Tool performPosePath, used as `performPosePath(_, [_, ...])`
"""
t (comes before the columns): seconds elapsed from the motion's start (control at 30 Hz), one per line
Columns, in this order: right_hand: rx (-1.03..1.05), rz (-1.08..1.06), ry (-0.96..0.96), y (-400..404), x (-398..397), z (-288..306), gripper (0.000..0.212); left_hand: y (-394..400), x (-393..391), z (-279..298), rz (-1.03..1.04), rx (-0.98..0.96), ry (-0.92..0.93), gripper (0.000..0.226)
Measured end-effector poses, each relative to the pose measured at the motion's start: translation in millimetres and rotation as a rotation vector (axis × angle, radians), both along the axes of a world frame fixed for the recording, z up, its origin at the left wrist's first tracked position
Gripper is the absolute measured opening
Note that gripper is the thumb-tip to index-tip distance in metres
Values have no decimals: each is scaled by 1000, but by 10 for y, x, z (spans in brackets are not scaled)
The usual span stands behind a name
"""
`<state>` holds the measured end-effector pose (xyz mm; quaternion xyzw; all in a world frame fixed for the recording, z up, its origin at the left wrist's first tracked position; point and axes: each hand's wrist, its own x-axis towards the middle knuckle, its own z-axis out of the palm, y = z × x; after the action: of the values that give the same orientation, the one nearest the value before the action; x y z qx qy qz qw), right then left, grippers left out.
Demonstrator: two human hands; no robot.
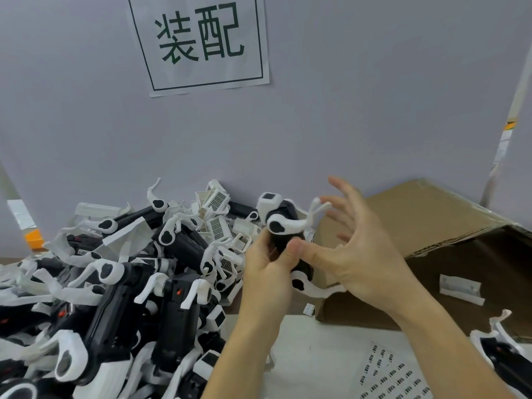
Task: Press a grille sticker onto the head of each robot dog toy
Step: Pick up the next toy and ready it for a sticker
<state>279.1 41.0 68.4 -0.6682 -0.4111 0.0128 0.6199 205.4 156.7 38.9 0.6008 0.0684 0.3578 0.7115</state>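
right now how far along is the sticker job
Done: the robot dog held up shows a dark grille sticker on its head. In hand: the left hand grips its body while the right hand touches it with the thumb, fingers spread. Left: a big pile of dogs remains on the left, and the sticker sheet lies in front.

Single view only, head-worn, wide-angle. Looks forward and down across the worktop [322, 367] toward the wall [374, 110] at its far edge. Close range: both forearms enter from the bottom edge. Wall sign [198, 44] top centre; straight lines bow near frame edges.
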Motion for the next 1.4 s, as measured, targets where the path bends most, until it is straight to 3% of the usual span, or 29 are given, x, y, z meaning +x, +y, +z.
performPosePath(0.13, [84,-47,-10,4,-51,22,96,-63,-6,-11,-160,163,-13,25])
performPosePath(0.27, [144,-93,-8,23,-85,30,69,-49,-13,0,-158,227,-39,20])
performPosePath(0.6, [218,-119,0,62,-142,24,52,-51,-23,3,-180,239,-58,20])
performPosePath(1.0, [106,-53,-51,-50,-109,101,83,17,-48,20,-203,295,-106,21])
performPosePath(1.3, [183,-79,10,-20,-119,76,69,29,-52,14,-144,351,-57,15])
performPosePath(1.4, [153,-47,41,7,-129,74,77,12,-50,12,-128,279,-58,18])
